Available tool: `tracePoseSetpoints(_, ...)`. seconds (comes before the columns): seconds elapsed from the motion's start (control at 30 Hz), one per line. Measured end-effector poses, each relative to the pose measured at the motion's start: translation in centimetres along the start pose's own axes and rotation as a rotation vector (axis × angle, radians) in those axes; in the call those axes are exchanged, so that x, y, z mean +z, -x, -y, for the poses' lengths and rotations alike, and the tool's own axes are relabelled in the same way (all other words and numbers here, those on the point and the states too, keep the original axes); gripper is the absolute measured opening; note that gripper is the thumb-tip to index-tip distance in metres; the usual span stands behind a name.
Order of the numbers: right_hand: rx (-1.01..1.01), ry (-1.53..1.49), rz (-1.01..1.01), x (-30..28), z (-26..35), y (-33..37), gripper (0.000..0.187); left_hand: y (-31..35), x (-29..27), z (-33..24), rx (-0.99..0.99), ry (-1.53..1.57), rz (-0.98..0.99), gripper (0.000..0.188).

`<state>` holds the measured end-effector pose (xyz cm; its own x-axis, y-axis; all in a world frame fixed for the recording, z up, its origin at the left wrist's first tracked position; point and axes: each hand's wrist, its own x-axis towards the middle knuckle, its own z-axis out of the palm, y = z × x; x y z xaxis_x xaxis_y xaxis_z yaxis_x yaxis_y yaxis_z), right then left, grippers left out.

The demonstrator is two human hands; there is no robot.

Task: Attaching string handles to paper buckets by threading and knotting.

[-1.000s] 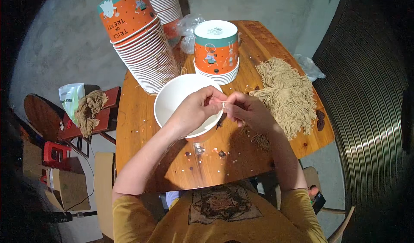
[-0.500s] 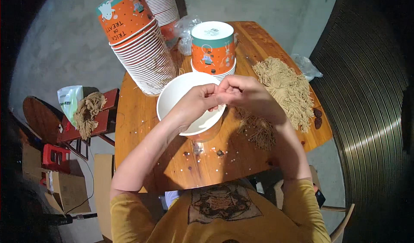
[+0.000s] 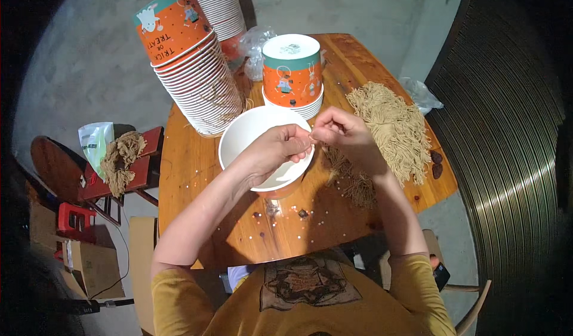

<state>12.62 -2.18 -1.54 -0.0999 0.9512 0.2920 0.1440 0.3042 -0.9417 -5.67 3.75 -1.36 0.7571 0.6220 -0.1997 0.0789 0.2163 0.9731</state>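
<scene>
A paper bucket [image 3: 239,136], white inside and orange outside, stands mouth up on the wooden table. Over its right rim, my left hand [image 3: 276,152] is closed in a pinch, fingers curled and pointing right. Just beyond the rim, my right hand [image 3: 345,134] pinches too, its fingertips meeting those of the left. Whatever lies between the fingertips is too small to make out. Below my right wrist is a bundle of brown cords [image 3: 361,188], partly in shadow. A large heap of beige cords [image 3: 397,130] lies to the right.
Behind the bucket stands a short upside-down bucket stack [image 3: 291,79]; a tall leaning stack [image 3: 197,76] is at the left, with strands hanging on it. Small pale dots dot the table [image 3: 280,228] near me. A red bench [image 3: 140,166] holds more cord [image 3: 122,157] at the left.
My hands have drawn slightly apart, the right shifting a little to the right, the fingertips still meeting. The whole view has shifted slightly.
</scene>
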Motion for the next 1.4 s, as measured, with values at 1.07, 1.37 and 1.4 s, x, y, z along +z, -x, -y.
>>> tracePoseSetpoints(1.07,-0.151,0.434,-0.238,1.0,-3.9,2.6,0.021,-1.0,0.1,-0.2,-0.038,0.091,-0.021,0.016)
tracePoseSetpoints(1.37,-0.348,0.497,-0.356,3.8,-2.1,2.4,0.016,-0.8,0.3,-1.1,-0.195,0.252,-0.066,0.008)
tracePoseSetpoints(1.4,-0.347,0.496,-0.357,4.0,-2.2,2.4,0.016,-0.8,0.2,-1.1,-0.220,0.290,-0.065,0.008)
